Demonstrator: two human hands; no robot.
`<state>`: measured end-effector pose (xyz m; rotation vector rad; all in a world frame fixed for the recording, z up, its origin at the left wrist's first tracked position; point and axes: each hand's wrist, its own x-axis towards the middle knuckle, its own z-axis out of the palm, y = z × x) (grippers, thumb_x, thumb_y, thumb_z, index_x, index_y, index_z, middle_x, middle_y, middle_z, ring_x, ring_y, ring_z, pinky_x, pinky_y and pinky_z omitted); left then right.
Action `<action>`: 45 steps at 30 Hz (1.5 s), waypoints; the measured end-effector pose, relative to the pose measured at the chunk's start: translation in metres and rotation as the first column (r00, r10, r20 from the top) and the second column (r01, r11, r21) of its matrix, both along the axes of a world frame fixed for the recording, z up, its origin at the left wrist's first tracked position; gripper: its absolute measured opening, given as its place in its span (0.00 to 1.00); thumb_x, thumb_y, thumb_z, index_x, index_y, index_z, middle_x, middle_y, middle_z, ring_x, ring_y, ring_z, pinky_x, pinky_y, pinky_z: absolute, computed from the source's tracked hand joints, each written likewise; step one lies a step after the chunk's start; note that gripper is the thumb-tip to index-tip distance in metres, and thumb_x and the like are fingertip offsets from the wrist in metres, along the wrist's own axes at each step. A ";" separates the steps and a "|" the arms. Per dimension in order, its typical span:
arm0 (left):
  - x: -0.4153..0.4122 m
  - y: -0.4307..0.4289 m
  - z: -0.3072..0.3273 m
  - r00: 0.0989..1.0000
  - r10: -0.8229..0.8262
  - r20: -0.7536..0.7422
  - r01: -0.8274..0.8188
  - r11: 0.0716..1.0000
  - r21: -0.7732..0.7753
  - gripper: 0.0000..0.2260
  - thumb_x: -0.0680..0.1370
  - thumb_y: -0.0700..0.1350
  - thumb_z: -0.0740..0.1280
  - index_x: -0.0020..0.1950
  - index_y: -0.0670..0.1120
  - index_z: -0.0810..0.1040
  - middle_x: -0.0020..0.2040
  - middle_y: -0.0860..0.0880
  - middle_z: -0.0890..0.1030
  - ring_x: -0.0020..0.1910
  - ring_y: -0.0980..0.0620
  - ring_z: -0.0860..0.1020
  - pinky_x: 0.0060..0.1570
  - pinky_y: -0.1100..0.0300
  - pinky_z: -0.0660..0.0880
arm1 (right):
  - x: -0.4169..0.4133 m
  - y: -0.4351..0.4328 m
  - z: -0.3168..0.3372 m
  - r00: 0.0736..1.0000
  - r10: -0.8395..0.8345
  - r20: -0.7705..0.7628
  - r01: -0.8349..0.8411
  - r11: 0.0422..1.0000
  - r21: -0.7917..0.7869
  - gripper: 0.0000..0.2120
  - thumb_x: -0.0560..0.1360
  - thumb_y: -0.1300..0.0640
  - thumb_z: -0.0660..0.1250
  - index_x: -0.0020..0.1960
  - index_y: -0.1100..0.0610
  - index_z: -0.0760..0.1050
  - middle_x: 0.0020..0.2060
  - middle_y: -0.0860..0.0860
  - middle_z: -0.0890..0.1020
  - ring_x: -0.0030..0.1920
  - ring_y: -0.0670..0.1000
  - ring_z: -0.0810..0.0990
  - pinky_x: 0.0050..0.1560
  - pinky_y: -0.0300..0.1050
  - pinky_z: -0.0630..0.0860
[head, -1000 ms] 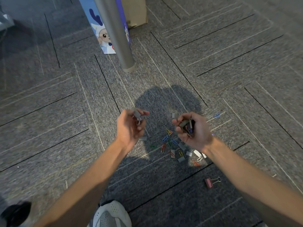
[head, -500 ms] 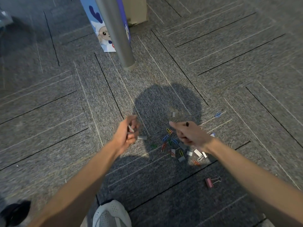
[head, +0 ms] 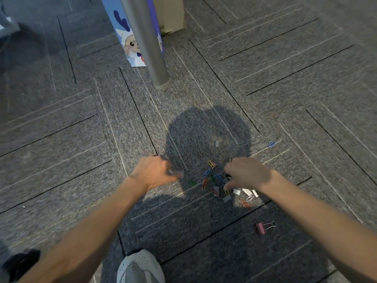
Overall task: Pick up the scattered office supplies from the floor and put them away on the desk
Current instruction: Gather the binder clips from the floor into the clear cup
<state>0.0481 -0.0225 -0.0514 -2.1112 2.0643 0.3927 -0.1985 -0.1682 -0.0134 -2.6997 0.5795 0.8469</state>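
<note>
The fingers [head: 229, 185] of the right hand [head: 246, 175] curl down onto the heap of paper clips [head: 212, 176] at centre frame, narrowed to a pinch, though whether they already hold anything cannot be told. The left hand [head: 153, 171] is closed around small pale pieces [head: 175, 172] just left of the heap. Nearest the camera, at the bottom edge, sits a white shoe [head: 140, 266]; a pink binder clip [head: 261, 228] lies apart at lower right. Small white clips [head: 247, 192] rest under the right wrist. The clips look light, stiff and slippery, flat on the carpet floor [head: 81, 150], so pinching an edge or raking several together should work best. Farther off, a blue paper clip [head: 271, 144] lies alone at right, and a grey post [head: 146, 43] stands at upper centre.
</note>
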 end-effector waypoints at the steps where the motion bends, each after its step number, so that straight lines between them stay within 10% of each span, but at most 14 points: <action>1: 0.000 -0.001 0.002 0.997 -0.046 0.059 0.044 0.998 0.035 0.33 0.69 0.77 0.42 0.33 0.54 0.73 0.26 0.40 0.68 0.20 0.57 0.66 0.22 0.66 0.60 | 0.000 0.000 0.000 1.000 0.008 0.007 -0.008 1.000 0.001 0.20 0.75 0.41 0.66 0.47 0.59 0.72 0.36 0.49 0.71 0.41 0.50 0.73 0.44 0.46 0.76; 8: 0.003 -0.015 -0.005 0.983 -0.182 0.032 0.182 0.983 -0.015 0.36 0.72 0.74 0.34 0.34 0.51 0.71 0.30 0.39 0.69 0.25 0.56 0.72 0.27 0.62 0.71 | -0.004 -0.005 -0.005 0.959 -0.269 0.088 0.226 0.914 0.336 0.16 0.78 0.53 0.63 0.34 0.58 0.69 0.25 0.48 0.68 0.24 0.47 0.64 0.25 0.37 0.61; 14: -0.008 -0.019 0.005 0.981 0.013 -0.195 -0.010 1.000 0.016 0.31 0.80 0.61 0.36 0.32 0.48 0.70 0.31 0.35 0.66 0.22 0.58 0.70 0.26 0.66 0.71 | -0.015 -0.010 0.001 0.357 -0.917 -0.176 0.330 -0.052 0.942 0.19 0.80 0.51 0.61 0.31 0.54 0.65 0.21 0.48 0.62 0.20 0.48 0.57 0.21 0.34 0.55; 18: -0.005 -0.021 0.012 0.880 0.138 -0.454 -0.116 0.990 0.075 0.21 0.80 0.49 0.55 0.28 0.46 0.67 0.24 0.39 0.61 0.18 0.56 0.64 0.20 0.67 0.64 | -0.018 -0.010 0.005 0.212 -0.926 -0.312 0.034 -0.312 0.950 0.16 0.76 0.55 0.57 0.29 0.51 0.63 0.19 0.44 0.62 0.16 0.44 0.58 0.16 0.30 0.57; 22: -0.023 -0.022 0.010 0.280 0.532 -0.799 -0.493 0.794 0.356 0.19 0.80 0.50 0.57 0.31 0.44 0.74 0.24 0.43 0.72 0.18 0.55 0.68 0.18 0.63 0.60 | -0.019 -0.011 0.006 0.195 -0.879 -0.436 -0.097 -0.460 0.883 0.17 0.76 0.56 0.54 0.27 0.51 0.64 0.18 0.44 0.63 0.15 0.42 0.58 0.15 0.29 0.57; 25: -0.041 -0.032 0.029 -0.267 0.384 -0.884 -0.479 0.743 0.468 0.19 0.79 0.51 0.54 0.33 0.45 0.73 0.24 0.51 0.63 0.20 0.53 0.58 0.21 0.69 0.54 | -0.016 -0.010 0.006 0.245 -0.858 -0.451 -0.094 -0.484 0.870 0.22 0.80 0.55 0.53 0.27 0.52 0.67 0.17 0.45 0.65 0.14 0.42 0.60 0.13 0.31 0.57; 28: -0.053 -0.041 0.051 -0.580 0.213 -0.787 -0.383 0.781 0.494 0.18 0.76 0.52 0.53 0.32 0.46 0.73 0.24 0.54 0.63 0.20 0.56 0.58 0.21 0.72 0.56 | -0.013 -0.007 0.006 0.294 -0.871 -0.393 -0.086 -0.433 0.897 0.19 0.78 0.57 0.57 0.28 0.52 0.70 0.19 0.46 0.69 0.14 0.42 0.61 0.13 0.31 0.59; 36: -0.062 -0.055 0.063 -0.394 0.234 -0.889 -0.286 0.888 0.361 0.19 0.78 0.52 0.55 0.31 0.44 0.72 0.23 0.54 0.63 0.20 0.55 0.58 0.22 0.69 0.56 | -0.007 -0.008 0.004 0.312 -0.873 -0.376 -0.124 -0.430 0.894 0.04 0.72 0.58 0.59 0.41 0.56 0.71 0.22 0.47 0.70 0.16 0.43 0.62 0.14 0.32 0.62; 42: -0.045 -0.054 0.041 -0.392 0.392 -0.832 -0.506 0.663 0.551 0.20 0.80 0.49 0.57 0.27 0.49 0.66 0.23 0.53 0.64 0.20 0.54 0.57 0.22 0.64 0.50 | -0.004 -0.004 0.005 0.122 -0.878 -0.463 -0.120 -0.476 0.871 0.13 0.78 0.56 0.59 0.42 0.61 0.78 0.32 0.53 0.76 0.26 0.47 0.75 0.20 0.36 0.73; 45: -0.041 -0.057 0.034 -0.166 0.520 -0.838 -0.588 0.630 0.507 0.16 0.80 0.48 0.59 0.32 0.47 0.69 0.25 0.52 0.68 0.21 0.55 0.61 0.21 0.64 0.56 | -0.003 -0.007 -0.002 0.080 -0.869 -0.489 -0.071 -0.494 0.866 0.11 0.78 0.53 0.62 0.39 0.56 0.70 0.29 0.48 0.70 0.25 0.45 0.68 0.19 0.34 0.67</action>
